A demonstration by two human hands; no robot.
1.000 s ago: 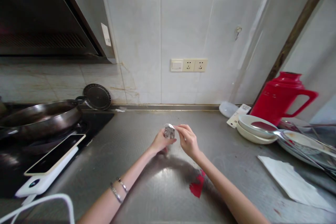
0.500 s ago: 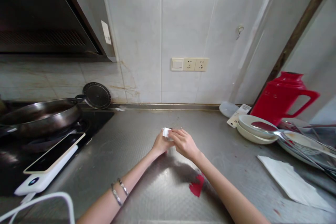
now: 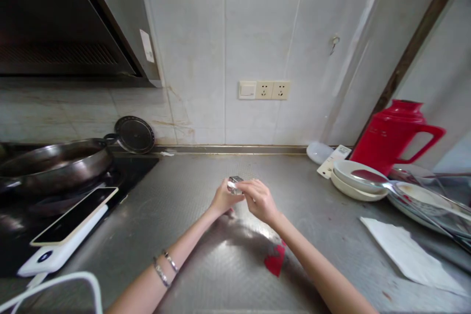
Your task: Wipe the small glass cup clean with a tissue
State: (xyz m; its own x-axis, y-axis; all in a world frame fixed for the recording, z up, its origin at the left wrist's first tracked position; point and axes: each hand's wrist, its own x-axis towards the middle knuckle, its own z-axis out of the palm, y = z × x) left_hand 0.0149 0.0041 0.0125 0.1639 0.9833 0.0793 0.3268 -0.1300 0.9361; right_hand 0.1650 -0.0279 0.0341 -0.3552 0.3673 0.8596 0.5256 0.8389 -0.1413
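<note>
Over the middle of the steel counter, my two hands meet at a small, box-shaped silvery thing point(image 3: 236, 178) with dark marks on top. My left hand point(image 3: 222, 197) is closed round it from the left side. My right hand point(image 3: 259, 198) has its fingers bent and pressed together over the near side of it. A small white scrap point(image 3: 231, 185), perhaps paper or tissue, shows at the right fingertips. Fingers hide most of the silvery thing. Red torn pieces point(image 3: 274, 261) lie on the counter beneath my right forearm, and a smaller red bit shows under my left wrist.
On the left, a pan point(image 3: 61, 162) stands on the black cooktop, with a phone point(image 3: 75, 216) on a white power bank point(image 3: 62, 250) in front. Stacked bowls point(image 3: 358, 189), a red thermos jug point(image 3: 390, 137) and a white paper napkin point(image 3: 408, 257) are at the right.
The silvery top has come into view between my hands. The white scrap looks smaller and more crumpled, and my right fingers have shifted slightly. The view has moved a little.
</note>
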